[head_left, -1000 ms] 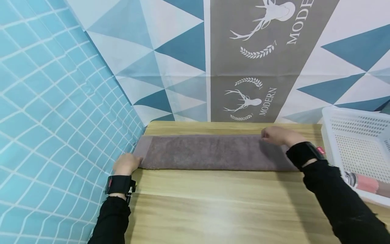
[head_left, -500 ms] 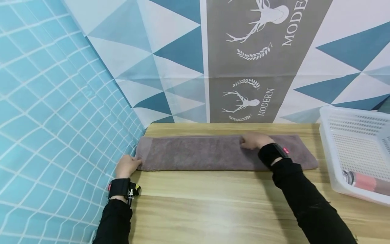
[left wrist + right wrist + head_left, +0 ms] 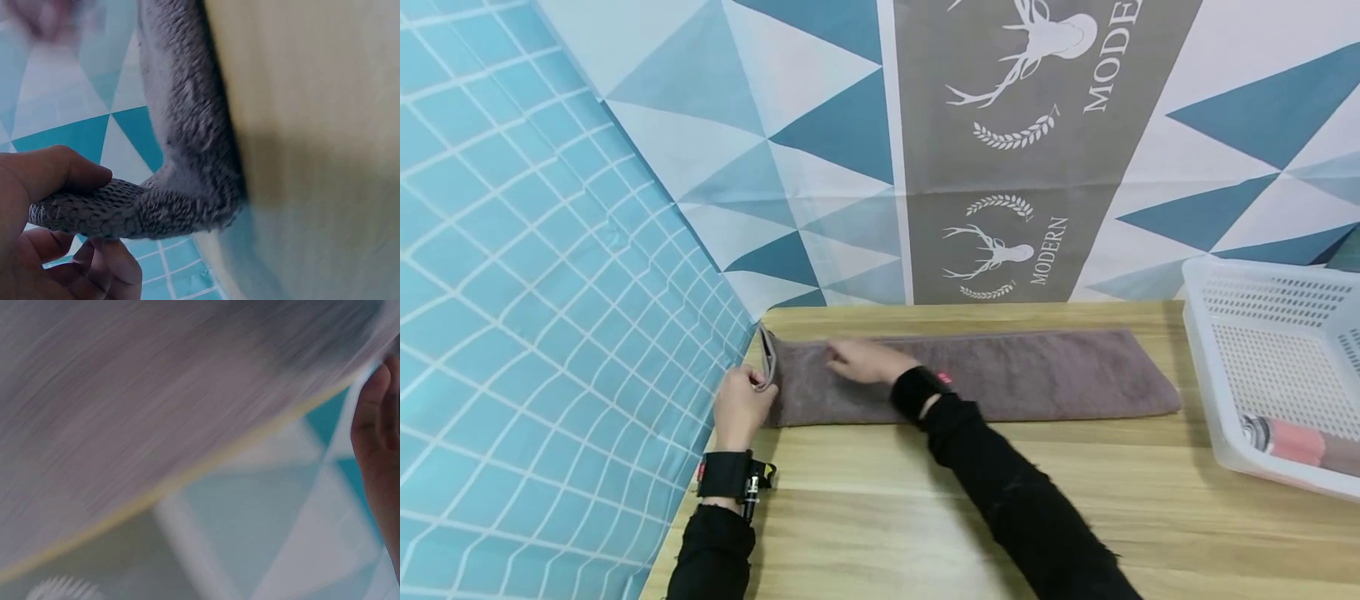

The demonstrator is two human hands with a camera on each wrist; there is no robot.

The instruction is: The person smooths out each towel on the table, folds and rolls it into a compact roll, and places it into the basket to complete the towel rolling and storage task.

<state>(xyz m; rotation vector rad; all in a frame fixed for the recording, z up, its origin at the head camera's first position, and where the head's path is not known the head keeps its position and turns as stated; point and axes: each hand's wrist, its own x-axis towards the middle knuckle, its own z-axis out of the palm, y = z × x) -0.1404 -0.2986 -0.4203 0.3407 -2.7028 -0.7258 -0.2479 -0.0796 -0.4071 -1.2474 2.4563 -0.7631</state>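
A mauve-grey towel, folded into a long strip, lies across the wooden table. At its left end my left hand pinches the edge and holds that end bent up from the table. The left wrist view shows the thumb on top of the towel's ribbed border, with curled fingers beneath it. My right hand is over the left part of the strip, fingers loosely bent and nothing held. In the right wrist view the right hand's fingers appear at the right edge, while the towel is motion-blurred.
A white perforated plastic basket stands at the right side of the table, with a rolled pink, grey and brown cloth inside. A blue checked sheet borders the left side. A patterned backdrop rises behind.
My right hand has swept left along the towel from its right end. My left hand has moved slightly right and lifted the towel's left end, which lay flat before.
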